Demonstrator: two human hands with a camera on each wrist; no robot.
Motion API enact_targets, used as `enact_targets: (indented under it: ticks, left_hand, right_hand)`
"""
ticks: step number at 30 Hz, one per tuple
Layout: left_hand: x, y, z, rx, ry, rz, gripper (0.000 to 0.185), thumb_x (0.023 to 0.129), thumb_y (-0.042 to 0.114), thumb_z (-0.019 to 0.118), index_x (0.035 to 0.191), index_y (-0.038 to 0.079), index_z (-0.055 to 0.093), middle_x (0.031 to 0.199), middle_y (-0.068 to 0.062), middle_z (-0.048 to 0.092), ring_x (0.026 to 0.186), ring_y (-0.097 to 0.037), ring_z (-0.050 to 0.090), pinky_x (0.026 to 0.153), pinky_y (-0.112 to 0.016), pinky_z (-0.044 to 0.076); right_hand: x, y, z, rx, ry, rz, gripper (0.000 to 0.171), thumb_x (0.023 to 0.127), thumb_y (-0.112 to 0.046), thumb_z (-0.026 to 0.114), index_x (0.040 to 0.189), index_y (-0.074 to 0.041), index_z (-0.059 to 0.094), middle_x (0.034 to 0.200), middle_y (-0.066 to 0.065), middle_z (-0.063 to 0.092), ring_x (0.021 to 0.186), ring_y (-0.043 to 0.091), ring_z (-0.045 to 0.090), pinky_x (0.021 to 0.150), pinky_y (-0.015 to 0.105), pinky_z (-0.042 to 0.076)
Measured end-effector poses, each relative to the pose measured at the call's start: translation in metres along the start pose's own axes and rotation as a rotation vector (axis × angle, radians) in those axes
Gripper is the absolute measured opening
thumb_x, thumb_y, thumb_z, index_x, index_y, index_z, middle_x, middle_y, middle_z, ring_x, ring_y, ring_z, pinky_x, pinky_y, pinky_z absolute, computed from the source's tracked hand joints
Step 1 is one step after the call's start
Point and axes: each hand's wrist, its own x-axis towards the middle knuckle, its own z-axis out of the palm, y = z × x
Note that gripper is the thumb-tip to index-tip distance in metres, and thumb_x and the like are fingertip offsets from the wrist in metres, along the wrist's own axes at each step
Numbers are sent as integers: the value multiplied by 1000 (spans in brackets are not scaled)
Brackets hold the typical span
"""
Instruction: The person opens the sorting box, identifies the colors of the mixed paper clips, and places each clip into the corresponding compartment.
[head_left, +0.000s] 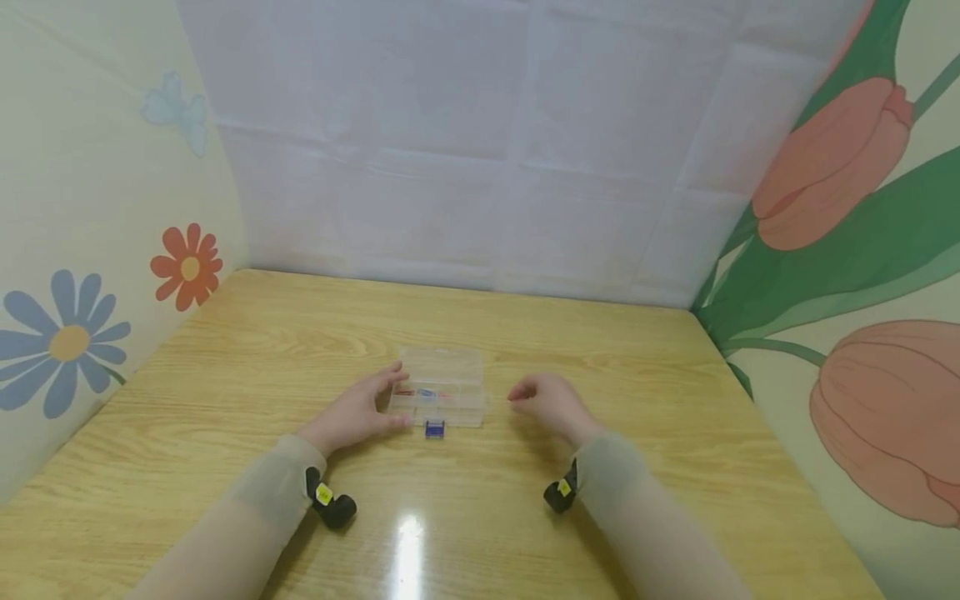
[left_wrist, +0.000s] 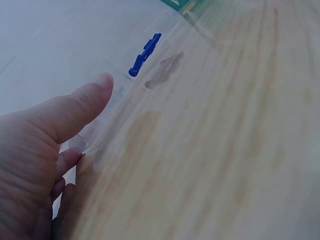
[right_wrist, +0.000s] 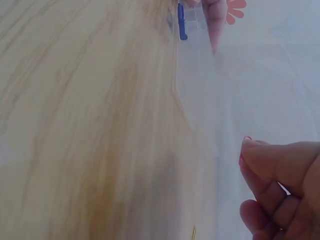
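Note:
A clear plastic compartment box point(head_left: 471, 417) stands on the table with its lid point(head_left: 442, 363) raised at the back. A blue latch point(head_left: 435, 430) sits at its front edge, and it shows as a blue piece point(left_wrist: 145, 54) in the left wrist view. Thin red and blue pieces point(head_left: 426, 394) lie inside. My left hand point(head_left: 360, 410) holds the box's left end, thumb along the front and fingers behind. To the right of the box, apart from it, my right hand point(head_left: 551, 404) pinches a small red wire loop point(right_wrist: 247, 138) between thumb and forefinger; most of it is hidden.
The wood-grain table point(head_left: 480, 517) reaches back to a white cloth wall point(head_left: 480, 150). Flower-printed panels point(head_left: 825, 275) flank it on both sides. A thin gold-coloured sliver point(right_wrist: 194, 232) shows at the bottom of the right wrist view.

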Motion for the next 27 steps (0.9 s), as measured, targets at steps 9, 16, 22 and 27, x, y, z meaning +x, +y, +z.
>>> enact_targets:
  ticks: [9, 16, 22, 27]
  left_hand:
    - [0, 0, 0, -5, -4, -6, 87, 79, 53, 73, 147, 11, 39, 160, -5, 18, 143, -38, 17, 112, -60, 16]
    - [1, -1, 1, 2, -7, -7, 88, 79, 55, 73, 148, 12, 38, 160, -4, 18, 143, -38, 18, 112, -60, 16]
    - [0, -2, 1, -5, -5, -3, 87, 79, 53, 73, 147, 12, 38, 160, -4, 18, 143, -38, 18, 112, -60, 16]
    - [0, -2, 1, -15, -5, -5, 87, 79, 52, 73, 148, 12, 38, 160, -4, 17, 143, -38, 18, 112, -60, 16]
  right_hand:
    - [8, -19, 7, 0, 20, -52, 8, 88, -17, 71, 94, -13, 72, 94, -1, 68, 90, 16, 61, 84, 37, 51]
    - [17, -32, 16, 22, 6, -75, 8, 88, -17, 70, 95, -12, 71, 94, -1, 67, 91, 17, 61, 83, 37, 52]
    - [25, -41, 22, 19, -5, -54, 6, 90, -19, 69, 95, -16, 71, 96, -3, 67, 92, 16, 60, 84, 36, 51]
    - [30, -48, 28, 19, -4, -55, 4, 90, -19, 68, 93, -18, 70, 93, -4, 66, 90, 15, 60, 83, 35, 51]
